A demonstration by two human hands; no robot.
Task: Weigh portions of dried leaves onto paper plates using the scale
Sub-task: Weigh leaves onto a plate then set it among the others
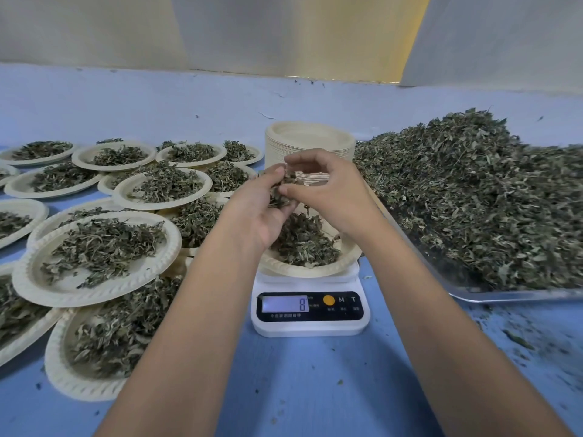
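Nearest the camera, lower centre of the frame, the blue table [299,373] carries a white digital scale [310,329]; its display [285,303] reads 8. A paper plate [303,269] sits on the scale platform and holds a portion of dried leaves [303,241]. Both forearms enter from the bottom edge and meet above this plate. The left hand [255,209] is palm-up, its fingers curled round a clump of leaves [282,190]. The right hand [331,193] touches the same clump, thumb and fingertips closed on leaves in it, with the remaining fingers arched above. Across the left half of the frame, filled plates [94,296] lie overlapped on the table, each with a leaf portion. Directly behind the hands, at centre, stands a stack of empty plates [310,137]. On the right, a metal tray [504,294] holds a large heap of loose leaves [473,190], and leaf fragments are scattered on the table just beside it. A pale wall [284,33] closes the top of the frame.
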